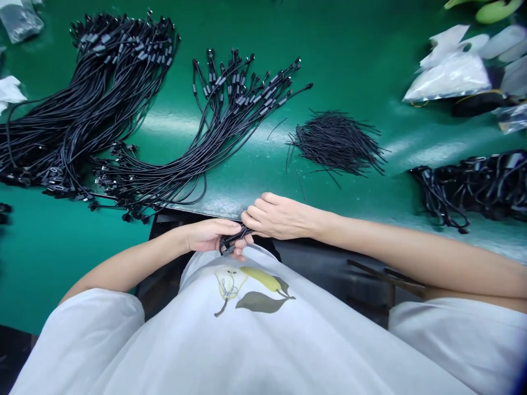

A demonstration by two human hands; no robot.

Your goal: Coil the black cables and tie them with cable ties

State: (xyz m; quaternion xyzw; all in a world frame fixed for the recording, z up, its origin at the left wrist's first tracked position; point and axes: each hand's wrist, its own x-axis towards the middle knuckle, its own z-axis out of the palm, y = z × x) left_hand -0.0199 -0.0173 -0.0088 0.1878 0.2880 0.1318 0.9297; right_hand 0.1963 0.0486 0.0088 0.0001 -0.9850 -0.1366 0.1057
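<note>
Head view: can you tell me where the cable is, and how each hand stands?

"The dark cable (234,237) is in front of the white shirt (263,340), near the edge of the green table (395,49). The left hand (212,233) pinches it, thumb above and fingers below, with a metal-looking connector at its lower end. The right hand (276,215) has its fingers curled together at the other end; what the fingertips pinch there, they hide, so I cannot tell."

"And what lies around?"

"Beyond the left hand is a fanned bundle of cables (206,156), with a larger bundle (99,88) to its left. Beyond the right hand is a pile of thin black strips (340,144)."

"How to do this step well, in your opinion?"

"It seems to be a gathering of the cable between the hands. I would let the left thumb press firmly on the strands, so they lie side by side, and let the right fingers work close beside it, without sharp bending near the connector."
</note>
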